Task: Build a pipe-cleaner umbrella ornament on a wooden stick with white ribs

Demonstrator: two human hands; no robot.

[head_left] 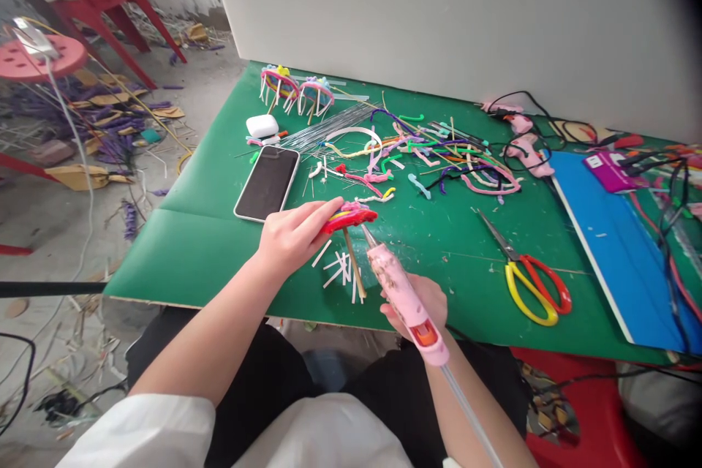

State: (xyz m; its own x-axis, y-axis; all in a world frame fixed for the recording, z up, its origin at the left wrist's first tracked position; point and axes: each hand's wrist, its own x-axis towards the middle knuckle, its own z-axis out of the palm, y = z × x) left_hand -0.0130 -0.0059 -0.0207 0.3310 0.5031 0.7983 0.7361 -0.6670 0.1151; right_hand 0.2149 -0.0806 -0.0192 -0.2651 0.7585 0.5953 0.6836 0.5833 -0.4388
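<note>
My left hand (293, 234) is closed on the edge of a small red, pink and yellow pipe-cleaner piece (351, 217) with a thin wooden stick (354, 263) pointing down from it. In my right hand (425, 303) is a pink hot glue gun (403, 285), its metal nozzle close to the red rim. A clear glue stick (469, 409) juts from the gun's back end. Short white strips (343, 268) lie on the table beneath the piece. Two similar finished-looking pieces, one pink and yellow (279, 80), one blue and pink (316, 91), stand at the back left.
On the green table (202, 248) lie a phone (267, 183), a white earbud case (262, 126), scattered pipe cleaners (428, 153) and scissors (526, 274) with red and yellow handles. More pink glue guns (529, 153), cables and a blue board (608, 256) are at the right. A grey panel (439, 22) stands behind.
</note>
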